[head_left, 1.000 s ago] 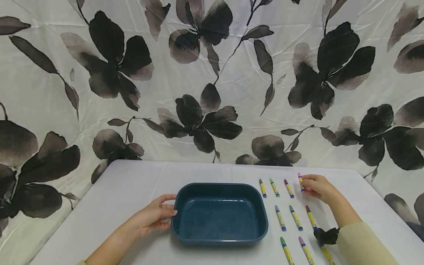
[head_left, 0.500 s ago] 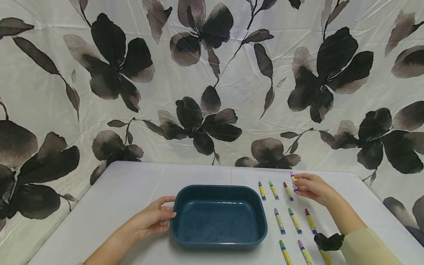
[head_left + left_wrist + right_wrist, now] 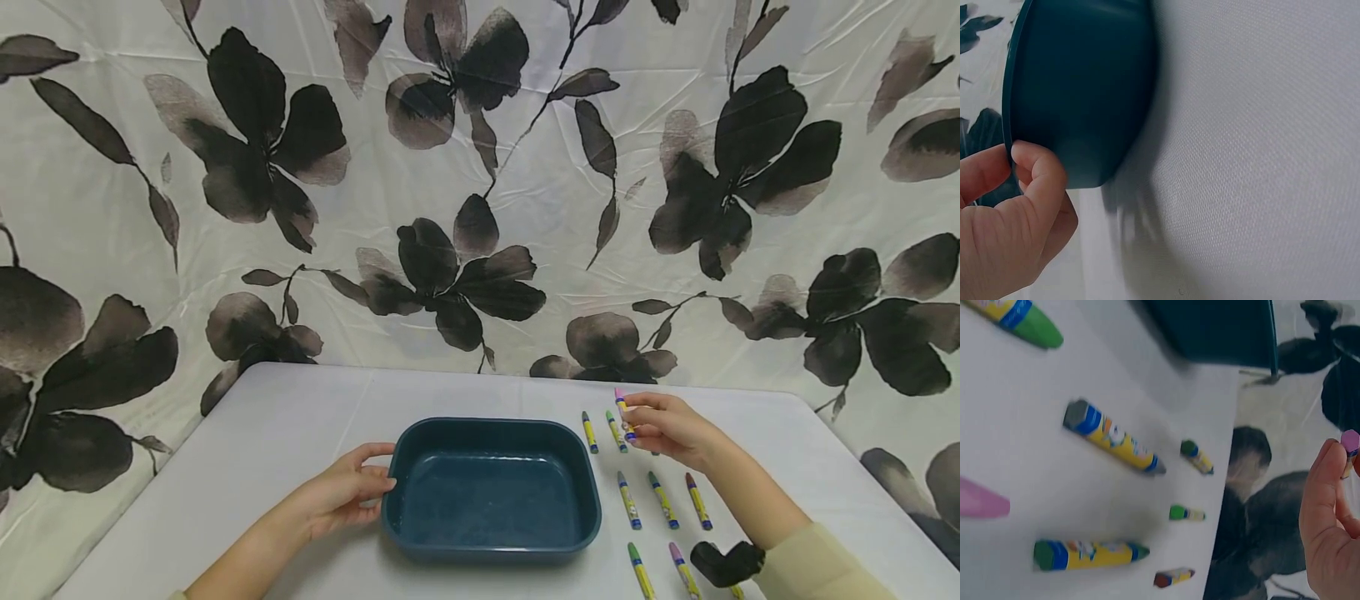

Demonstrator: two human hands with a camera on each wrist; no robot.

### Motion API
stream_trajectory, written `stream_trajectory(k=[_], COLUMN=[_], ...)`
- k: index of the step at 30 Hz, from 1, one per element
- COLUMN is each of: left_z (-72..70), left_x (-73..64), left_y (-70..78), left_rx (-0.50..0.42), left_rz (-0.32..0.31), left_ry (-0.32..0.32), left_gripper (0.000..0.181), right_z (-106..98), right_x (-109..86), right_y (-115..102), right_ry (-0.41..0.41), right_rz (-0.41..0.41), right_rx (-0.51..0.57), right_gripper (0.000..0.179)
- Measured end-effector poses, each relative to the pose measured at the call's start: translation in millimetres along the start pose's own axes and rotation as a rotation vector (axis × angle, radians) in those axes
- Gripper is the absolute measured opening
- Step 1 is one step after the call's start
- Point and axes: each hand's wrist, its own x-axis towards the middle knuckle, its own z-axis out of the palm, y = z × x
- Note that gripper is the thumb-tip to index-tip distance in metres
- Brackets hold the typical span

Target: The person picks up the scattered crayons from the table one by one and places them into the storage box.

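My left hand [image 3: 337, 493] pinches the left rim of a dark teal rectangular tub [image 3: 491, 552], thumb and fingers on either side of it in the left wrist view. Nothing lies inside the tub. Right of it, my right hand [image 3: 675, 432] pinches a pink crayon [image 3: 620, 400] with a yellow and blue wrapper, held upright above the back row of crayons. The light green crayon [image 3: 615, 432] is close behind it in the head view. A dark-tipped crayon [image 3: 589, 433] lies nearer the tub, and a red crayon [image 3: 1174, 577] is mostly hidden by my right hand in the head view.
On the white-covered table [image 3: 300, 417], more crayons lie in rows: blue-grey [image 3: 628, 502], green [image 3: 663, 502] and dark red [image 3: 697, 502] in the middle, green [image 3: 641, 572] and purple-pink [image 3: 683, 572] nearer. A floral cloth [image 3: 480, 167] hangs behind.
My right hand has moved left with the pink crayon, from the back row's right end across the red crayon toward the tub. The left hand keeps its hold on the rim.
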Motion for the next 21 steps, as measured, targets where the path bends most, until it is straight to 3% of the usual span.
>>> stream_trajectory(k=[21], left_z=[-0.6], left_x=[1.1], left_y=[-1.6], left_rx=[-0.016], left_rz=[-0.002], left_ry=[0.007], left_gripper=[0.062], right_z=[69], right_x=[-7.3], right_y=[-2], right_ry=[-0.148], right_rz=[-0.021], right_rx=[0.082], right_gripper=[0.036])
